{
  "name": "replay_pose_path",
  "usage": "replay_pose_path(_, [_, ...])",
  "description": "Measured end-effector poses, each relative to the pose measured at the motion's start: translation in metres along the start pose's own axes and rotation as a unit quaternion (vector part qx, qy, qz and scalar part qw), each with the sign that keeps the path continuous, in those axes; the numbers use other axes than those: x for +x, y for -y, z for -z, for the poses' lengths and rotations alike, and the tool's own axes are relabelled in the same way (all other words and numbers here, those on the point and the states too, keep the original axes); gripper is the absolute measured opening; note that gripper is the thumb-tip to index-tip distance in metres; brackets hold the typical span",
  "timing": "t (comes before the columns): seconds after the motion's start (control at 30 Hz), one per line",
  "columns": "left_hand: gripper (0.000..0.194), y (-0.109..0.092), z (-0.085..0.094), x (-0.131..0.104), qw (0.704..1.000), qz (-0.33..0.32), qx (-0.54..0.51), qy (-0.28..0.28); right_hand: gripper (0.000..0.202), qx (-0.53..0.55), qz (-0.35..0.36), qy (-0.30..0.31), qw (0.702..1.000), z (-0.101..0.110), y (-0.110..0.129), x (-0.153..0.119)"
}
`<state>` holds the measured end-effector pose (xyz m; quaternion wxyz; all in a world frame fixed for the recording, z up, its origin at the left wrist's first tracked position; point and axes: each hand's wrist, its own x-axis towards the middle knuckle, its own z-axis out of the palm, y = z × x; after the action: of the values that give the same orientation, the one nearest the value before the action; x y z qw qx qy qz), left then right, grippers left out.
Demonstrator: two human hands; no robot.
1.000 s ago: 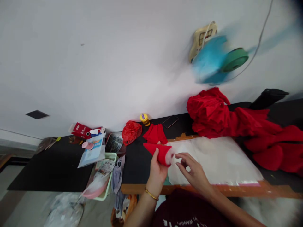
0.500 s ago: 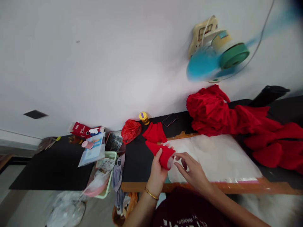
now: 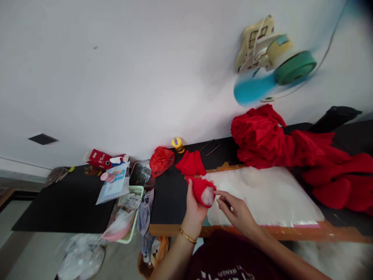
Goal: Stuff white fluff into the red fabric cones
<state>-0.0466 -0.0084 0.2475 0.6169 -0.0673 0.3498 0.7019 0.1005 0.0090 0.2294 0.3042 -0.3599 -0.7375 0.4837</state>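
Note:
A red fabric cone (image 3: 198, 188) lies in my left hand (image 3: 194, 210), whose fingers and thumb wrap around its sides. White fluffy stuffing (image 3: 208, 196) fills its wide mouth, which is tipped up toward me. At the right rim of that mouth is my right hand (image 3: 238, 213), index finger stretched out against the edge, thumb apart and the other fingers loosely bent, holding nothing. Just behind the cone, flat red fabric pieces (image 3: 191, 163) rest on the black table.
Right of my hands lies a white plastic-covered sheet (image 3: 262, 194). Beyond it is a heap of red fabric (image 3: 259, 136). A phone (image 3: 210, 147), a yellow-lidded jar (image 3: 177, 144) and a red plastic bag (image 3: 161, 160) stand along the wall. A fan (image 3: 294, 68) spins above; a green basket (image 3: 132, 231) sits left.
The cone has turned in my left hand, so its stuffed opening now faces up toward me. My right index finger has straightened against the rim.

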Motion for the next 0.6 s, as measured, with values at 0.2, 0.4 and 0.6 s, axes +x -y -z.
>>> replay_pose_path(0.2, [0.030, 0.008, 0.005, 0.003, 0.999, 0.039, -0.003, -0.001, 0.051, -0.033, 0.024, 0.079, 0.996, -0.005, -0.002, 0.004])
replay_pose_path(0.4, [0.019, 0.011, 0.011, 0.006, 0.999, 0.008, 0.020, -0.050, 0.046, -0.016, 0.038, 0.014, 0.999, 0.002, -0.003, -0.001])
replay_pose_path(0.6, [0.028, 0.014, -0.001, -0.002, 0.997, 0.039, 0.028, -0.057, 0.028, -0.157, 0.026, -0.119, 0.980, 0.010, -0.014, 0.013])
